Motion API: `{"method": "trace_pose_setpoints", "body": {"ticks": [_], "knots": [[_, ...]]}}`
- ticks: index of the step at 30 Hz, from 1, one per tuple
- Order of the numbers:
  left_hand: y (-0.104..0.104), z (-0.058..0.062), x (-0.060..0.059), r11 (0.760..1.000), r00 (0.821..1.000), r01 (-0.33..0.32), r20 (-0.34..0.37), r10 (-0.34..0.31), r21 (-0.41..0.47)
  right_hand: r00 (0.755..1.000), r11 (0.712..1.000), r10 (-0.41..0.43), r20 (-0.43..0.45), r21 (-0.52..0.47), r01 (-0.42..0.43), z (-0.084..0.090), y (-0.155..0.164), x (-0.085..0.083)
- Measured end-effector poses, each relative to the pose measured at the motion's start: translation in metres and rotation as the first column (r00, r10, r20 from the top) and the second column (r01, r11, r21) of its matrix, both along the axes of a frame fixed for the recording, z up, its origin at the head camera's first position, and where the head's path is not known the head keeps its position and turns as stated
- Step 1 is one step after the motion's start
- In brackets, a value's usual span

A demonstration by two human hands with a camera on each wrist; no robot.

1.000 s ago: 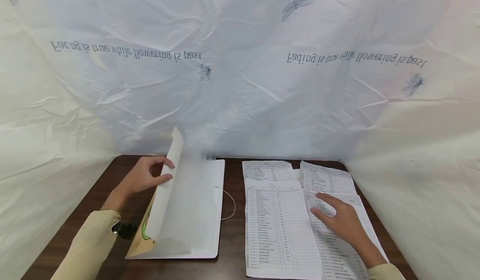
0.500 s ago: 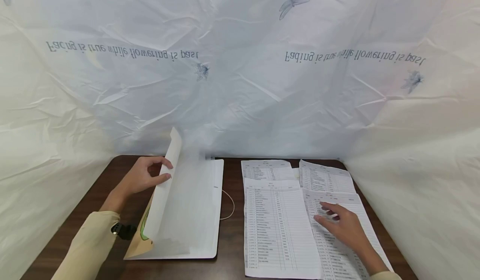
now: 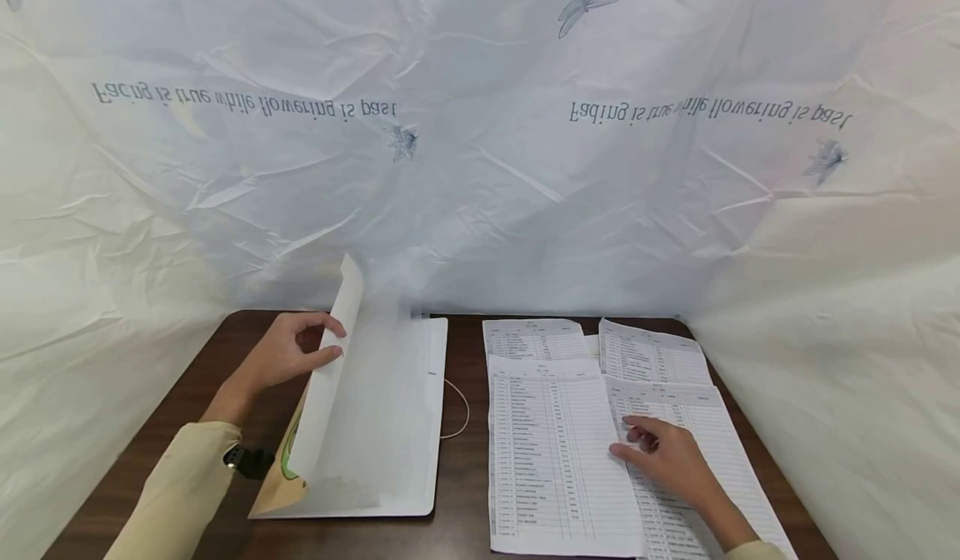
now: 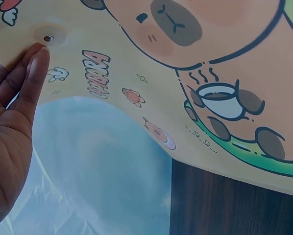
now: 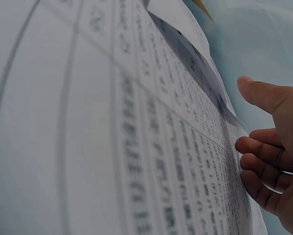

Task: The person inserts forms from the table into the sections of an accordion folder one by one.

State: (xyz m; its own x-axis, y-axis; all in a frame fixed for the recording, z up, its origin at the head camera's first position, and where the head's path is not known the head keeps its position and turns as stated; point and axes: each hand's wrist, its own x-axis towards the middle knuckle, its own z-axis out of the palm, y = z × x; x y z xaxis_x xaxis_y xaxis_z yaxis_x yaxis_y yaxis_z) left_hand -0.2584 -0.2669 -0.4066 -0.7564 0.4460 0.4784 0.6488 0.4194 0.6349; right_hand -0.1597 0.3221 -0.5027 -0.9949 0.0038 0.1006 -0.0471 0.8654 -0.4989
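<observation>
Since the earlier frames only the right hand (image 3: 671, 460) has shifted, sliding back toward the person along the printed sheets. At the left, the left hand (image 3: 288, 352) grips the raised cover edge of the white-lined cardboard folder with a cartoon animal print (image 3: 375, 427), thumb and fingers pinching it upright; the folder's lower half lies flat on the dark brown wooden table (image 3: 465, 477). A bare strip of table separates the folder's right edge from the white printed list sheets (image 3: 555, 452). The right hand rests on their overlapping inner edge, fingers loosely bent, grasping nothing. Crinkled white plastic sheeting (image 3: 480, 168) walls in every side.
</observation>
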Motion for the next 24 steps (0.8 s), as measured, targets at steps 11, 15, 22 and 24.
{"method": "trace_pose_setpoints", "body": {"ticks": [11, 15, 22, 24], "knots": [[0.000, 0.002, 0.001, 1.000, 1.000, -0.013, -0.011, 0.013, 0.001, 0.998, 1.000, -0.010, 0.062, -0.011, 0.011, 0.000, -0.008, 0.001], [0.000, 0.000, 0.001, 1.000, 1.000, -0.013, -0.001, 0.013, -0.002, 0.997, 0.999, -0.008, 0.072, -0.037, 0.010, 0.001, -0.011, 0.001], [0.000, 0.000, -0.001, 1.000, 1.000, -0.002, 0.004, 0.002, -0.006, 0.995, 0.998, 0.000, 0.101, -0.068, 0.007, 0.001, -0.011, 0.002], [0.001, 0.001, 0.000, 1.000, 1.000, 0.000, 0.003, 0.000, -0.003, 0.995, 0.997, 0.012, 0.097, -0.080, -0.005, 0.002, -0.011, 0.003]]}}
